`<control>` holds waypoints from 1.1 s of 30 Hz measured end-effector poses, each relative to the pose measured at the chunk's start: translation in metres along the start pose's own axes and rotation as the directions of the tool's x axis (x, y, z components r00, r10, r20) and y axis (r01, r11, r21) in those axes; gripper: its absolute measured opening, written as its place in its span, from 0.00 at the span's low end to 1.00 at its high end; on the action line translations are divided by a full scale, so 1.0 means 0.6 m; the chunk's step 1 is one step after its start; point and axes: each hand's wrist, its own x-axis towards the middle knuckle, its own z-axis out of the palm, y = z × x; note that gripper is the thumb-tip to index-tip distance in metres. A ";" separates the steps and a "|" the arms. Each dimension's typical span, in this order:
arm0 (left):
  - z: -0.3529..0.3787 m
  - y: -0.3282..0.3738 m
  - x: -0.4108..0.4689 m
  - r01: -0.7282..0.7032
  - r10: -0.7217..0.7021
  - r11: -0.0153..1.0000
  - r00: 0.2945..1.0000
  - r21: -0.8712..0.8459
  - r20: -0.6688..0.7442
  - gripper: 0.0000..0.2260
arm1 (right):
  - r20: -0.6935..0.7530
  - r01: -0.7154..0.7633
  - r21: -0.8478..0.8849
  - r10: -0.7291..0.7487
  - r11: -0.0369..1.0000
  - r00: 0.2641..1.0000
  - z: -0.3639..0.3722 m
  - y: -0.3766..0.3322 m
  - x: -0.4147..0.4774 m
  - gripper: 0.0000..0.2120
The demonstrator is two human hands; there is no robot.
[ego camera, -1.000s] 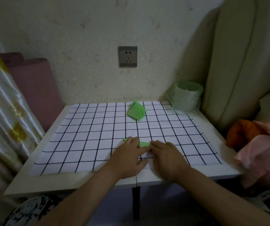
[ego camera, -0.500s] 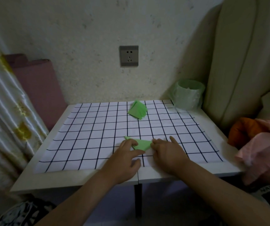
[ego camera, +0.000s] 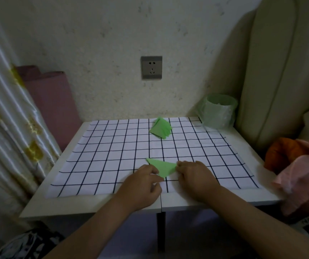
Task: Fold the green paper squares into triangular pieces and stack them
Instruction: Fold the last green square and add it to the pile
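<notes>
While the counter (ego camera: 247,186) carries the checked sheet (ego camera: 101,157) across most of its top, the lined bin (ego camera: 219,111) sits at two o'clock in the far corner, and a loose pile of green paper (ego camera: 160,129) lies at twelve o'clock, well apart from my work. At six o'clock, near my edge, the green triangle (ego camera: 164,168) lies flat on the sheet between my two hands. My left hand (ego camera: 142,184) rests on its near-left edge with the fingers (ego camera: 154,171) curled together, pressing down on the paper rather than pinching it; my right hand (ego camera: 193,176) touches the right-hand tip, and whether those fingers nip the corner or only press it I cannot tell. I judge this to be the creasing step, with the carry to the pile not yet done. The risk is slippage: the sheet looks smooth, so an uneven push from one hand could skate the paper sideways and set the crease crooked. Lifting too soon could let the fold spring open, and a careless drop onto the fanned pile could scatter it.
</notes>
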 end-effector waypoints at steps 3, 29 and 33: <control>-0.001 0.014 0.015 -0.052 0.052 0.995 0.999 0.079 0.005 0.19 | -0.059 0.019 0.010 -0.018 1.000 0.998 0.012 0.009 0.009 0.20; -0.022 -0.029 0.089 -0.003 -0.001 0.998 0.997 -0.060 -0.078 0.08 | -0.370 0.337 0.015 -0.308 0.942 0.877 -0.017 0.049 0.077 0.10; -0.046 -0.010 0.108 0.335 -0.468 0.636 0.884 -0.695 -0.002 0.08 | -0.544 0.256 0.163 -0.130 0.953 0.829 -0.053 0.036 0.075 0.17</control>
